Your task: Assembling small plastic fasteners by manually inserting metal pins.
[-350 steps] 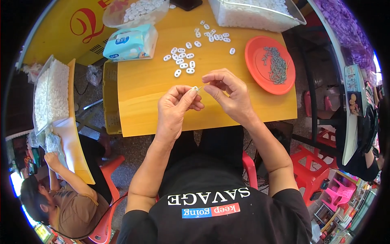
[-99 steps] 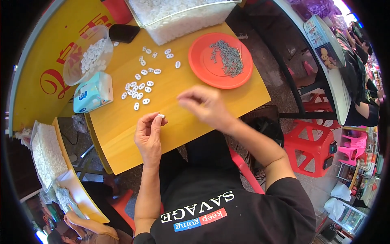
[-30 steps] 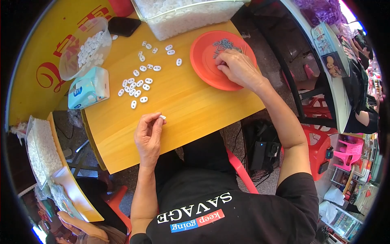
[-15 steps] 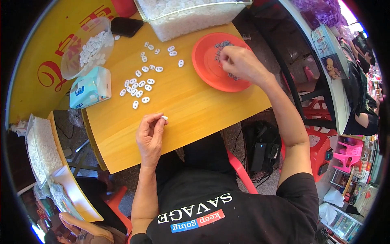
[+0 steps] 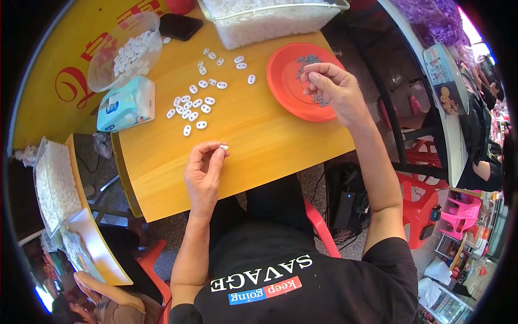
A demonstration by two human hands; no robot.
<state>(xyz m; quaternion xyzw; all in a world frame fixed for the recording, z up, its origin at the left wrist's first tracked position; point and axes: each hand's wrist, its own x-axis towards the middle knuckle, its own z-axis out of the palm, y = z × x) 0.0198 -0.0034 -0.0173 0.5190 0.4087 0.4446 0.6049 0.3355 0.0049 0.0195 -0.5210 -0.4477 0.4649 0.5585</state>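
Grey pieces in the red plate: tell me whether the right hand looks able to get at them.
Likely yes: the right hand is over the red plate, and nothing visible bars its way to the grey pieces.

Yellow table: white two-holed pieces, red plate, tissue pack, clear bowl, clear bin, probably dark phone.
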